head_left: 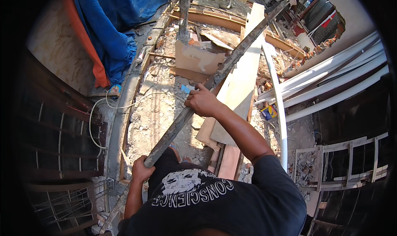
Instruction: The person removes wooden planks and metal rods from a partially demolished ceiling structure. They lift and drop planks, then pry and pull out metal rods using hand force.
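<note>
Rubble floor (157, 111) fills the middle of the view, grey, broken brick and mortar all over, curved timber formwork (215, 18) ringing it from 11 to 1 o'clock. Blue tarp (111, 16) hangs at 11 o'clock with an orange edge. White pipes (339, 74) fan out at 3 o'clock, one curved white pipe (279, 99) running down toward 4. Pale plywood board (240, 83) lies along the centre, just right of your arms.

Your thing is the long timber beam (231, 60): rough, mortar-crusted, running diagonally from your lower left at 7 o'clock up to 1 o'clock, far end near the hole in the wall. It crosses above the board and a tan block (196, 60) at 12 o'clock.

Your right hand (202, 101) is closed round the beam about mid-length, thumb up on top. Your left hand (141, 169) is wrapped round it lower down, close to your body. Both hands are holding, none free.

Handling, as a judgement: stiff, no flex, likely heavy and end-loaded since most of the length sits beyond your right hand. The surface is gritty, so slip is unlikely, but expect splinters and crusted lumps. Keep the hands well apart as they are; the far end swings wide, so watch the pipes and formwork.

Small stuff: white cable (97, 111) looping at 9 o'clock, a yellow and blue box (269, 111) by the curved pipe, blue scrap (187, 88) just beside your right hand.
</note>
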Demonstrator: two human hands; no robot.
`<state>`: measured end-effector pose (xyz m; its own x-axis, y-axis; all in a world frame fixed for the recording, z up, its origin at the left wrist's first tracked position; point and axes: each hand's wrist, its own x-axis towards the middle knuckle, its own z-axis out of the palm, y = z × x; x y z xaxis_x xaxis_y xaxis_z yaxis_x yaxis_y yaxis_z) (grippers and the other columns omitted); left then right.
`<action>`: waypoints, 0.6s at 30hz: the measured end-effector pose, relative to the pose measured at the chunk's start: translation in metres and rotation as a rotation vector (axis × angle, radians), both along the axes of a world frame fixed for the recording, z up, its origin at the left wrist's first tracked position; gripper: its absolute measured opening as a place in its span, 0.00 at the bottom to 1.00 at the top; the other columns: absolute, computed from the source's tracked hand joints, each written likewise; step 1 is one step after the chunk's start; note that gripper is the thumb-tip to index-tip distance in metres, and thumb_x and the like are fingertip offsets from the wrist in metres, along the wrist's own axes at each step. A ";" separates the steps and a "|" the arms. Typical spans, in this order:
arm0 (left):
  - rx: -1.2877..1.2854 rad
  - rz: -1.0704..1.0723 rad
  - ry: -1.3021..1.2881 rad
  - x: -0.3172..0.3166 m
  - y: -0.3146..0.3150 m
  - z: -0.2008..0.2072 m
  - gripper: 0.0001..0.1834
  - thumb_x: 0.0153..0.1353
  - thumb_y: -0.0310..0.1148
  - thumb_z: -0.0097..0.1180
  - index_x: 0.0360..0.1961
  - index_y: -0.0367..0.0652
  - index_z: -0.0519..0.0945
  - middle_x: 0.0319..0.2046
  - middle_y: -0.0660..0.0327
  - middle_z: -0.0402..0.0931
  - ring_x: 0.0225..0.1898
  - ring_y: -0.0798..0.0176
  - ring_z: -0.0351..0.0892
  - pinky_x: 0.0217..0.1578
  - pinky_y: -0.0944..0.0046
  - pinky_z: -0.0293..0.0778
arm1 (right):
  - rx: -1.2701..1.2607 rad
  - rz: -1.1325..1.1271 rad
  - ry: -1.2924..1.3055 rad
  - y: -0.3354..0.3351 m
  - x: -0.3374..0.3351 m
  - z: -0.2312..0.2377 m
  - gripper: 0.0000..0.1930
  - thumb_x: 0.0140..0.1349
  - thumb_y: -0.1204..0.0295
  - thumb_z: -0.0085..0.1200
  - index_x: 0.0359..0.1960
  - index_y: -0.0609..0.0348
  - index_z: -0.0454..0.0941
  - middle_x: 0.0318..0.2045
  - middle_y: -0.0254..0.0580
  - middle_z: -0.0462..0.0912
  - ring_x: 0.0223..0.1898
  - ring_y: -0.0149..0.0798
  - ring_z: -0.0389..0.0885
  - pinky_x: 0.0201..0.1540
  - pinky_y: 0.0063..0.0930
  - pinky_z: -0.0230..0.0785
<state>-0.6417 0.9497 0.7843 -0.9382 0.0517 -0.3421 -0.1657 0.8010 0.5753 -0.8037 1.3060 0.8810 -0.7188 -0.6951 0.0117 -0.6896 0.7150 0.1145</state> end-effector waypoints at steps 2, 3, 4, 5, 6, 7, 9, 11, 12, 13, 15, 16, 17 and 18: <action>0.021 -0.013 -0.024 -0.019 0.004 -0.003 0.26 0.38 0.36 0.64 0.42 0.37 0.82 0.37 0.45 0.83 0.42 0.43 0.82 0.47 0.51 0.76 | -0.001 0.012 0.037 0.007 -0.020 -0.003 0.05 0.53 0.72 0.53 0.30 0.47 0.81 0.28 0.29 0.82 0.43 0.33 0.79 0.57 0.42 0.59; 0.016 -0.015 -0.040 -0.030 0.006 -0.005 0.26 0.38 0.37 0.64 0.42 0.37 0.82 0.37 0.45 0.83 0.42 0.43 0.82 0.47 0.51 0.77 | 0.004 0.007 0.026 0.009 -0.028 -0.006 0.06 0.51 0.73 0.54 0.30 0.47 0.81 0.29 0.29 0.82 0.43 0.33 0.78 0.58 0.44 0.57; -0.022 -0.026 -0.067 -0.041 0.006 -0.006 0.26 0.38 0.38 0.64 0.42 0.38 0.82 0.38 0.45 0.83 0.42 0.43 0.82 0.47 0.51 0.77 | 0.010 0.002 0.016 0.009 -0.038 -0.009 0.07 0.50 0.73 0.54 0.30 0.47 0.81 0.30 0.29 0.83 0.43 0.33 0.78 0.60 0.45 0.56; -0.035 -0.038 -0.081 -0.052 0.006 -0.008 0.27 0.39 0.39 0.64 0.44 0.40 0.82 0.39 0.45 0.82 0.43 0.43 0.82 0.48 0.51 0.76 | 0.002 -0.002 0.006 0.009 -0.049 -0.012 0.07 0.49 0.74 0.54 0.30 0.48 0.81 0.29 0.29 0.82 0.43 0.33 0.78 0.60 0.46 0.55; -0.039 -0.057 -0.084 -0.062 0.006 -0.008 0.28 0.39 0.40 0.64 0.44 0.40 0.82 0.39 0.45 0.82 0.44 0.43 0.82 0.48 0.51 0.76 | -0.003 -0.006 -0.004 0.010 -0.059 -0.015 0.07 0.49 0.74 0.55 0.30 0.48 0.81 0.29 0.29 0.82 0.43 0.33 0.78 0.61 0.47 0.54; -0.068 -0.071 -0.083 -0.078 0.007 -0.009 0.28 0.39 0.41 0.64 0.45 0.40 0.82 0.39 0.45 0.83 0.44 0.43 0.81 0.49 0.51 0.76 | 0.000 -0.007 -0.001 0.012 -0.075 -0.016 0.07 0.49 0.74 0.55 0.30 0.48 0.81 0.28 0.29 0.82 0.43 0.33 0.78 0.62 0.48 0.53; -0.037 -0.095 -0.125 -0.106 0.006 -0.009 0.29 0.39 0.43 0.65 0.45 0.41 0.83 0.40 0.46 0.82 0.45 0.44 0.81 0.50 0.51 0.76 | 0.038 -0.013 -0.011 0.013 -0.101 -0.020 0.05 0.54 0.72 0.53 0.29 0.46 0.82 0.26 0.28 0.81 0.43 0.32 0.77 0.65 0.55 0.51; -0.024 -0.116 -0.154 -0.135 0.006 -0.008 0.30 0.39 0.44 0.65 0.45 0.41 0.83 0.41 0.46 0.83 0.46 0.44 0.82 0.50 0.51 0.76 | 0.049 -0.051 -0.064 0.012 -0.126 -0.022 0.06 0.54 0.71 0.53 0.30 0.46 0.82 0.26 0.28 0.81 0.44 0.32 0.77 0.65 0.56 0.51; -0.007 -0.126 -0.169 -0.149 0.007 -0.008 0.30 0.39 0.44 0.65 0.46 0.41 0.83 0.41 0.46 0.83 0.46 0.45 0.82 0.50 0.51 0.76 | 0.054 -0.054 -0.042 0.011 -0.138 -0.023 0.06 0.54 0.71 0.53 0.30 0.46 0.82 0.26 0.28 0.81 0.44 0.32 0.77 0.65 0.55 0.51; -0.004 -0.140 -0.175 -0.163 0.007 -0.008 0.30 0.39 0.45 0.65 0.46 0.41 0.83 0.41 0.46 0.83 0.46 0.45 0.82 0.50 0.51 0.76 | 0.083 -0.069 -0.049 0.011 -0.151 -0.023 0.06 0.54 0.71 0.52 0.30 0.46 0.82 0.26 0.28 0.81 0.44 0.32 0.76 0.64 0.55 0.51; -0.001 -0.160 -0.187 -0.192 0.001 -0.007 0.30 0.39 0.45 0.65 0.46 0.41 0.83 0.41 0.47 0.83 0.46 0.45 0.82 0.50 0.51 0.76 | 0.060 -0.080 -0.044 0.012 -0.175 -0.021 0.06 0.55 0.71 0.52 0.30 0.45 0.82 0.27 0.28 0.81 0.44 0.32 0.76 0.64 0.55 0.52; 0.001 -0.165 -0.195 -0.204 0.000 -0.009 0.30 0.40 0.46 0.65 0.46 0.42 0.83 0.41 0.47 0.83 0.46 0.45 0.82 0.50 0.51 0.76 | 0.056 -0.096 -0.051 0.011 -0.184 -0.021 0.06 0.55 0.71 0.52 0.30 0.45 0.82 0.27 0.27 0.81 0.44 0.32 0.76 0.64 0.55 0.51; -0.005 -0.173 -0.195 -0.214 -0.002 -0.011 0.30 0.40 0.46 0.66 0.46 0.42 0.83 0.41 0.47 0.83 0.46 0.45 0.82 0.50 0.51 0.76 | 0.051 -0.111 -0.060 0.010 -0.193 -0.021 0.06 0.56 0.71 0.52 0.30 0.45 0.82 0.27 0.27 0.81 0.44 0.32 0.76 0.64 0.55 0.51; 0.002 -0.188 -0.214 -0.225 -0.005 -0.014 0.31 0.41 0.47 0.66 0.47 0.42 0.82 0.42 0.47 0.82 0.46 0.46 0.82 0.50 0.52 0.76 | 0.046 -0.131 -0.062 0.010 -0.200 -0.020 0.06 0.56 0.70 0.52 0.30 0.45 0.82 0.28 0.26 0.82 0.44 0.32 0.76 0.65 0.54 0.51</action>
<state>-0.8665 0.9452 0.7704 -0.8183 0.2189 -0.5314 -0.1323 0.8281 0.5447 -1.0034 1.3159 0.8607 -0.8016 -0.5942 -0.0654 -0.5977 0.7942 0.1096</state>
